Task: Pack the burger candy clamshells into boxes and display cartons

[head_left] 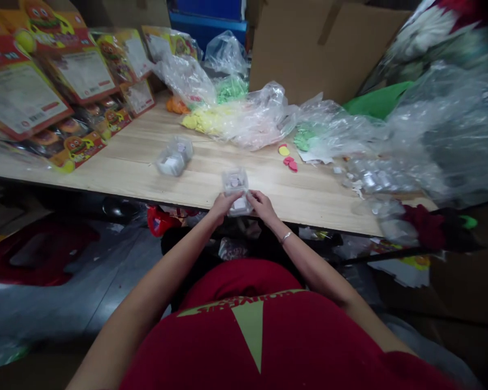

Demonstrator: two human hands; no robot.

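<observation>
At the front edge of the wooden table, a small clear plastic box [235, 179] with whitish contents lies between my two hands. My left hand [224, 206] grips its left side, thumb and fingers closed at the near part. On the opposite side my right hand [262, 206] has its fingertips closed on the box's right edge. The box seems to have two halves, one behind the other; blur hides whether they are joined. A similar clear plastic box [174, 156] rests on the table to the left, apart from my hands.
Printed burger-toy packages [81, 76] stand at the left. Plastic bags of yellow pieces [205, 120] and green pieces [305, 136] lie along the back, before a cardboard box [317, 54]. Loose pink pieces [290, 163] lie right of centre. Clear packs [384, 176] sit at the right.
</observation>
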